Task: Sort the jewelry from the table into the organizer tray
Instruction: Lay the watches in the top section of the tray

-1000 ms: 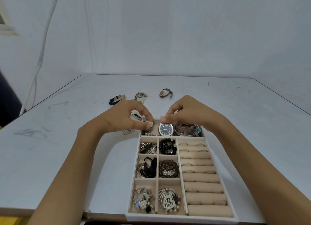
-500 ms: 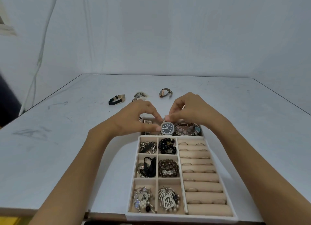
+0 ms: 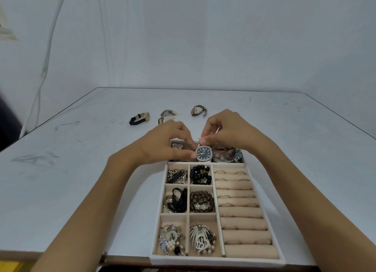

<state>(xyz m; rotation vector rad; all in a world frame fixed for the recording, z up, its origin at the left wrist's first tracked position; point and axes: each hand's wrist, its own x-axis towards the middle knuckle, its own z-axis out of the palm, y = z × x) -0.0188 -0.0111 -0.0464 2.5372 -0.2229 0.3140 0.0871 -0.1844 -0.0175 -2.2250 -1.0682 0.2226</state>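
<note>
A beige organizer tray [image 3: 252, 164] lies at the table's front edge, its small compartments full of bracelets, beads and pendants, with rings on the roll rows at right. Both hands hold a silver watch with a dark blue dial [image 3: 204, 153], tilted upright in the tray's far compartment. My left hand [image 3: 168, 142] pinches its left side and my right hand [image 3: 227, 130] pinches its top. Another watch [image 3: 176, 146] lies in the same compartment to the left; bangles and beaded bracelets [image 3: 227, 154] lie to the right.
Three pieces lie on the white table beyond the tray: a black-strap gold watch [image 3: 140, 118], a patterned-strap watch [image 3: 166, 115] and a brown-strap watch [image 3: 198, 110]. A wall stands behind the table. The tray overhangs the near table edge slightly.
The blue-dial watch went from lying flatter to standing tilted up in the far compartment. My left hand shifted right from the other watch onto it; both hands pinch it now.
</note>
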